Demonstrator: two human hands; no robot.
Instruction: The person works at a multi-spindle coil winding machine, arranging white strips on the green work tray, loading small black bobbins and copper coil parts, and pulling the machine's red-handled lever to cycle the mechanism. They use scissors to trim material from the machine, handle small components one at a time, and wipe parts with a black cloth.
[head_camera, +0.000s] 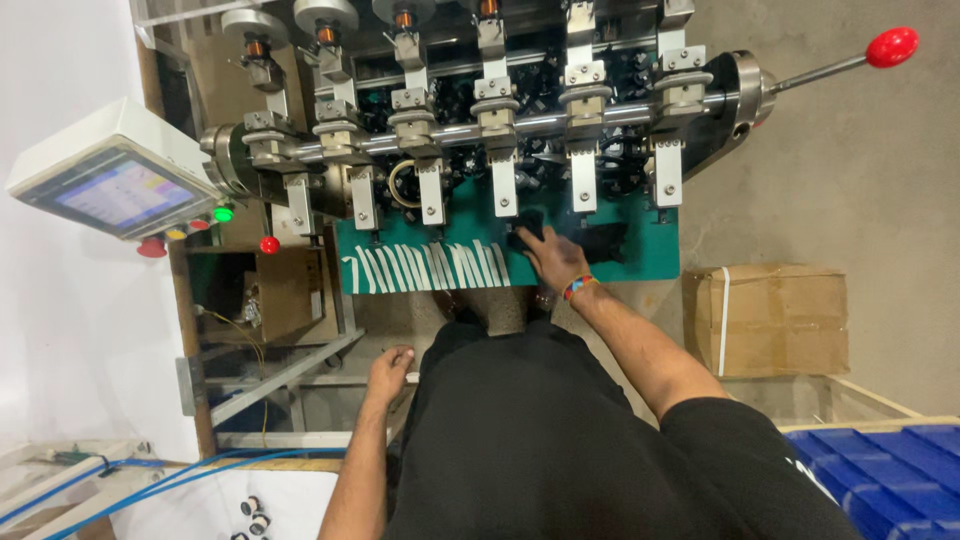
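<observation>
Right hand (548, 255) pinching small black part (527, 226) on green mat (655, 255), below winding machine (500, 110) | left hand (388, 368) hanging loosely curled, empty, below mat | step: seemingly picking a part; loading calls for careful alignment.

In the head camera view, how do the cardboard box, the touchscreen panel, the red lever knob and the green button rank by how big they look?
Largest to smallest as they look:
1. cardboard box
2. touchscreen panel, nearly as large, so these two are close
3. red lever knob
4. green button

The right hand rests on the green mat.
</observation>
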